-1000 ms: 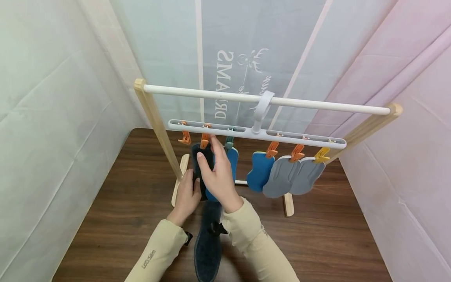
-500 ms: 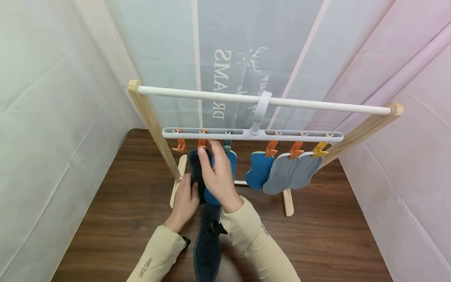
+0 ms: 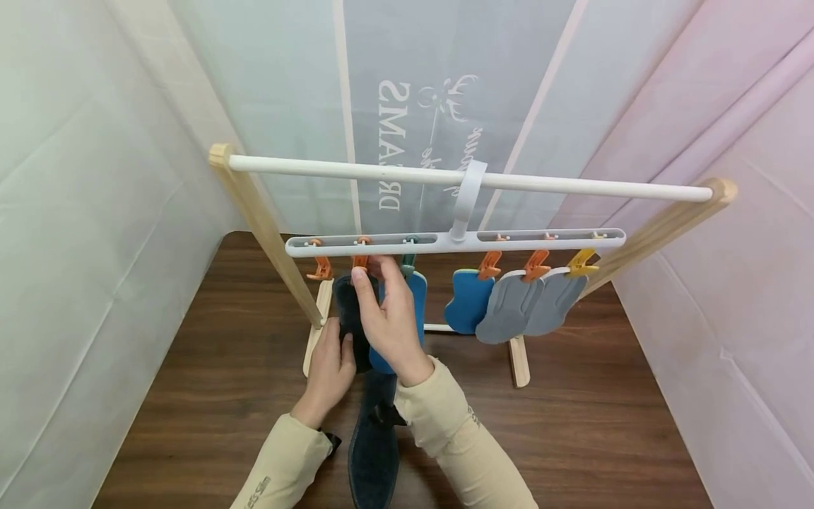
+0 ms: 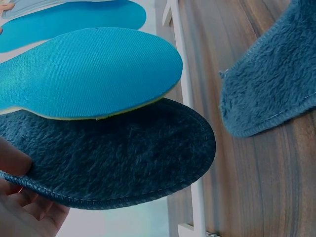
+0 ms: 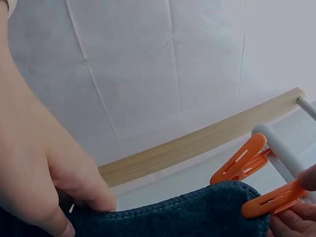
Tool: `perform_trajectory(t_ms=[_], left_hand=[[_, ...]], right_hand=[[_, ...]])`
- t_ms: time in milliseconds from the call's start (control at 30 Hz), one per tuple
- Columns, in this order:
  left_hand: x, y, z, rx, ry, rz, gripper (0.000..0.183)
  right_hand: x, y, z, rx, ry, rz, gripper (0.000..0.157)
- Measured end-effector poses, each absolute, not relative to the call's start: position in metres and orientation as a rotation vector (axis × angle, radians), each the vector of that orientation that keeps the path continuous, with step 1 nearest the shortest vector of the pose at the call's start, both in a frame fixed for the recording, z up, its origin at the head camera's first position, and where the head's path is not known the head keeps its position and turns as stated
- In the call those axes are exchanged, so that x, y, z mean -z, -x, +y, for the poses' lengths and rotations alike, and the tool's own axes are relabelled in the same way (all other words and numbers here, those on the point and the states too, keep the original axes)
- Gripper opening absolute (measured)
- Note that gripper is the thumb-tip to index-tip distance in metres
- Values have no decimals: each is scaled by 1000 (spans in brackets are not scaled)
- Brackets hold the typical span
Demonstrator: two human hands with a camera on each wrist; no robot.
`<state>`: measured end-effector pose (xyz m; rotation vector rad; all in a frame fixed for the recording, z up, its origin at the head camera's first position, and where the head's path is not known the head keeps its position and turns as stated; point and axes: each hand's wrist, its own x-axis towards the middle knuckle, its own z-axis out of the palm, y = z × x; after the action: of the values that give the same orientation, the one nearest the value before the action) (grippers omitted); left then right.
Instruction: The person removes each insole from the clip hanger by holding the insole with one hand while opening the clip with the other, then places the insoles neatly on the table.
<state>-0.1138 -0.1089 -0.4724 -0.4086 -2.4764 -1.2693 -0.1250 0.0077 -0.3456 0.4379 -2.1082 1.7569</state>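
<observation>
A dark blue fuzzy insole hangs upright at the left part of the hanger. My left hand grips its lower left edge between thumb and fingers. At its top, my right hand pinches an orange clip, whose jaws overlap the insole's corner in the right wrist view. Right behind that hand hangs a blue insole from a green clip. In the left wrist view the blue insole overlaps the upper part of the fuzzy one. A second dark fuzzy insole lies on the wooden surface between my forearms.
The white hanger hooks over the white rod of a wooden stand. Its leftmost orange clip holds nothing. To the right hang another blue insole and two grey insoles. Pale curtains enclose the wooden surface.
The hanger has shifted slightly left and lower at its left end. Both hands have moved a little left and down with the fuzzy insole, keeping their holds.
</observation>
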Motion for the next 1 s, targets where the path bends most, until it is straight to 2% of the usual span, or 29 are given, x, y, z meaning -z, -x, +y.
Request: perform_trajectory(t_ms=[267,400,567,667,900,1000], left_hand=[[474,109,-112,1240,418,-2474,19],[475,106,-114,1270,427,-2475,30],[477,103,-115,1315,431,-2489,43],[481,101,-116,1326,404,-2515,36],[499,87,-123,1346,309,-2611,8],[505,81,-128,1397,260,-2597,10]], right_hand=[[350,128,7,-1851,-429,-2042,26],[351,130,7,-1896,-427,-2007,26],[352,131,7,-1941,-422,-1997,33],[353,131,7,-1952,-415,-2000,34],[354,132,11,-1956,-420,-2007,32],[354,134,13,-1964,-456,-2010,34]])
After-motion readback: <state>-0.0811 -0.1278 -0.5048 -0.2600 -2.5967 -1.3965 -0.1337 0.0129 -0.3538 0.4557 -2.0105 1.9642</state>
